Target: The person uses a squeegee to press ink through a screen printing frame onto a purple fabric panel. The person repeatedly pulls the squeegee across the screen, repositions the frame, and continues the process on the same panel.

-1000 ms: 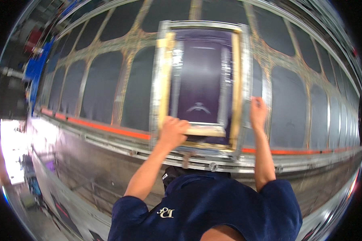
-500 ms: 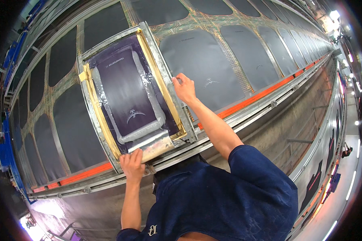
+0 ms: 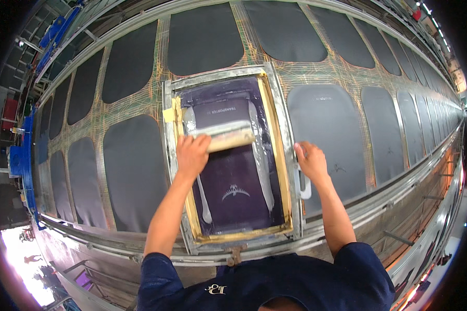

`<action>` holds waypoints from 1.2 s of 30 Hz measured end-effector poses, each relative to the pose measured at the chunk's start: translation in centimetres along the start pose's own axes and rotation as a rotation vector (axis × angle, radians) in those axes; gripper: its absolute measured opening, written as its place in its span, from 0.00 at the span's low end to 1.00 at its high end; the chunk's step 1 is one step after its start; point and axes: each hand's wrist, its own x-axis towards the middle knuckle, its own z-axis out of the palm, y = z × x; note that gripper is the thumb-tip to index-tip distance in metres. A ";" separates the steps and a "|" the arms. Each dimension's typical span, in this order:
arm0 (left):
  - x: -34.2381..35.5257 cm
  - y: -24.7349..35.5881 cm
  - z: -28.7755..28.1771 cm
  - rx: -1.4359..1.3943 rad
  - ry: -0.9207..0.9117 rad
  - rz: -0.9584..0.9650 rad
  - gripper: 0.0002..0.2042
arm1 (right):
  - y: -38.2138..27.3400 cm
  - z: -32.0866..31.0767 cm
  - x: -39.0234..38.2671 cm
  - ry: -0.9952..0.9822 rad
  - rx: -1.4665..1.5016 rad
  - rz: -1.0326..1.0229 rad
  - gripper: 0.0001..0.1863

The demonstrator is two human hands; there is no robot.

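Observation:
My left hand is wrapped around the left end of a squeegee with a pale wooden grip. The squeegee lies crosswise on the upper half of a dark purple mesh screen, with grey ink along its far edge. Streaks of ink run down both sides of the mesh. Around the screen is a metal frame, lined inside with yellow tape. My right hand has its fingers curled at the frame's right rail, just above a white handle.
Rows of dark grey rounded panels cover the long table on both sides of the frame, and patterned strips run between them. A metal rail follows the table's near edge. Blue equipment stands at the far left.
My left hand has carried the squeegee from the screen's near end up to its far half. My right hand stays at the frame's right side. The whole view has turned and shifted.

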 end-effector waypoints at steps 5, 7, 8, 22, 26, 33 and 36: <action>9.6 -5.1 0.6 -0.157 -0.010 -0.007 0.10 | -8.1 -2.1 9.8 0.063 0.290 -0.583 0.24; 12.0 -5.4 -0.4 -0.200 -0.051 -0.007 0.06 | -11.3 -1.9 13.6 -0.015 0.198 -0.744 0.27; 13.3 -5.5 -0.7 -0.204 -0.076 0.002 0.06 | -12.5 -1.4 15.4 -0.065 0.096 -0.793 0.27; 9.4 -3.5 0.5 -0.230 -0.212 -0.159 0.04 | -14.2 4.6 14.7 -0.210 -0.283 -0.753 0.17; 1.8 2.1 -1.8 -0.241 -0.168 -0.111 0.04 | -10.7 5.2 5.8 -0.172 -0.229 -0.789 0.15; -14.8 12.7 -6.1 -0.224 -0.231 -0.130 0.18 | -4.8 5.2 -12.9 -0.269 -0.224 -0.765 0.19; -16.9 13.9 -6.5 -0.181 -0.175 -0.126 0.20 | -5.0 3.4 -14.6 -0.377 -0.123 -0.712 0.26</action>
